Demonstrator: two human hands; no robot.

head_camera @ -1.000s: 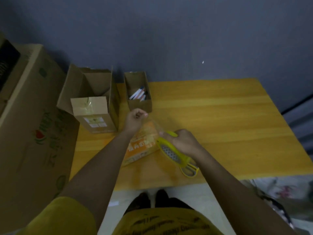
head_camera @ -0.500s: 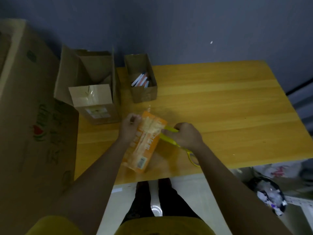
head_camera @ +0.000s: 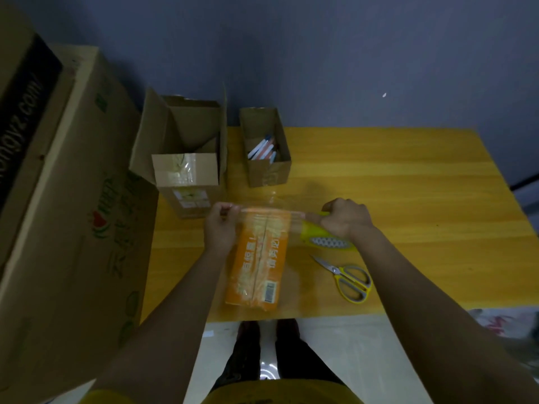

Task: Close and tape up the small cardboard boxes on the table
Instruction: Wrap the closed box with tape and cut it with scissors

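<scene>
A small orange box point(head_camera: 258, 263) with white print lies flat on the wooden table point(head_camera: 393, 182), its flaps closed. My left hand point(head_camera: 220, 225) pinches the free end of clear tape point(head_camera: 264, 215) at the box's far left corner. My right hand point(head_camera: 345, 218) grips a yellow tape dispenser point(head_camera: 326, 239) to the right of the box. The tape stretches between both hands across the box's far end.
Yellow-handled scissors point(head_camera: 348, 278) lie on the table right of the box. An open cardboard box point(head_camera: 186, 153) and a narrow open box with pens point(head_camera: 265, 147) stand at the back left. A large carton point(head_camera: 61, 199) stands left of the table.
My hands have moved apart, pulling the tape wide across the far end of the orange box. The scissors now lie uncovered on the table.
</scene>
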